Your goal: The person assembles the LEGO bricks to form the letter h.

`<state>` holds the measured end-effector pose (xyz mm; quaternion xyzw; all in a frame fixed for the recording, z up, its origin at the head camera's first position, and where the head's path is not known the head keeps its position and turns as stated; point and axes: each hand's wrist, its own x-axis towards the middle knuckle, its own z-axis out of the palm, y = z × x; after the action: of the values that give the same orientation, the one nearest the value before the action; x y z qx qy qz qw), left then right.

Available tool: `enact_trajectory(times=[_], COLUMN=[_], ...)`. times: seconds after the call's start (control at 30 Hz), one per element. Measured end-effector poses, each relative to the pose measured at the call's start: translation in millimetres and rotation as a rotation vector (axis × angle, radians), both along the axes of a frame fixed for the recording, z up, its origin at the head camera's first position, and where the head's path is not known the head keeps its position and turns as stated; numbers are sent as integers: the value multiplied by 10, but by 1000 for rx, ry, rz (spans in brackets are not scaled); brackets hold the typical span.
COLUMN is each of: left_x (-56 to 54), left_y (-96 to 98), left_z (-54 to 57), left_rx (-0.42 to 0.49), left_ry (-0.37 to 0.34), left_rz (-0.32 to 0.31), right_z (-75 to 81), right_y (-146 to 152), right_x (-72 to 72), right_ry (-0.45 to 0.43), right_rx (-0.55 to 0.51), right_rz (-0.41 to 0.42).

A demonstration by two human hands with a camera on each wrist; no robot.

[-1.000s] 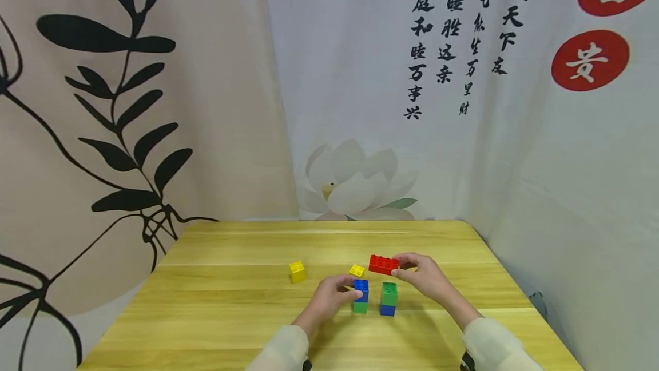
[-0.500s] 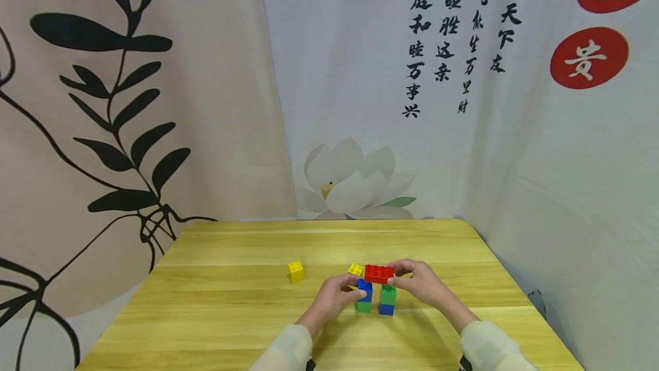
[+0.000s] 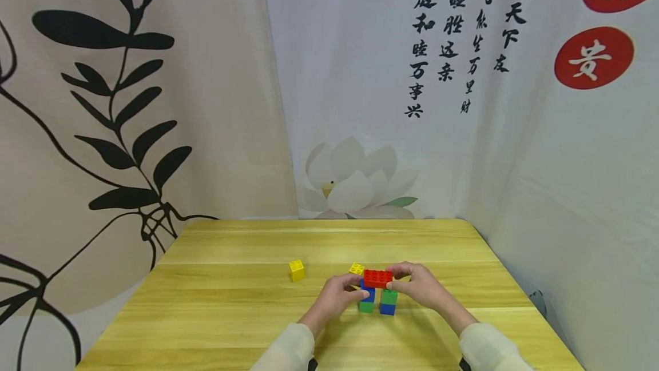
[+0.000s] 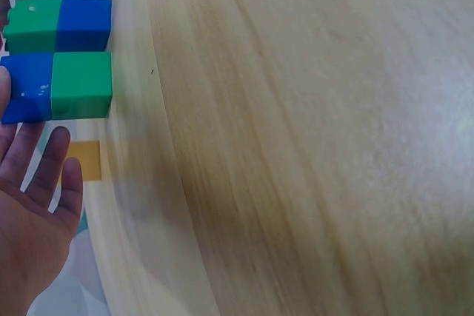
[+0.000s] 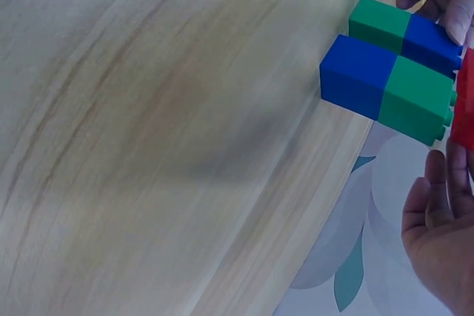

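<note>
My left hand (image 3: 333, 299) pinches the blue block (image 3: 368, 295) that sits on a green block (image 3: 366, 307), making the left stack. Just right of it stands a second stack, a green block (image 3: 389, 297) over a blue block (image 3: 388, 309). Between finger and thumb, my right hand (image 3: 421, 287) grips one end of a long red brick (image 3: 377, 278), which lies level across the tops of both stacks. In the right wrist view, studs of the green block (image 5: 417, 100) show beside the red brick (image 5: 465, 101), with a small gap.
A yellow block (image 3: 357, 268) is on the wooden table (image 3: 231, 314) just behind the left stack. Another yellow block (image 3: 296, 270) stands farther left. Behind the table's far edge hangs a printed curtain (image 3: 350, 102).
My right hand has brought the red brick left and down, from behind the right stack to over both stacks. My left hand has shifted the left stack slightly right, toward the other.
</note>
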<state>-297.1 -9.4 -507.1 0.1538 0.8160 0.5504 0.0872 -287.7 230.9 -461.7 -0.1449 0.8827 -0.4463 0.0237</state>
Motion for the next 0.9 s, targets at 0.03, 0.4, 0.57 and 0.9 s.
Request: enact_trajectory(times=[0.03, 0.4, 0.57, 0.9], left_x=[-1, -23, -21, -3], left_y=[-1, 13, 32, 31], left_z=[0, -29, -28, 24], left_rx=[0, 23, 27, 17], left_ry=[-1, 27, 42, 28], left_rz=[-2, -12, -11, -25], right_z=[-2, -32, -43, -41], right_y=[-3, -8, 10, 19], right_x=[1, 5, 4, -7], right_ry=[-1, 3, 8, 5], right_rx=[3, -5, -7, 8], right_rz=[2, 46, 61, 68])
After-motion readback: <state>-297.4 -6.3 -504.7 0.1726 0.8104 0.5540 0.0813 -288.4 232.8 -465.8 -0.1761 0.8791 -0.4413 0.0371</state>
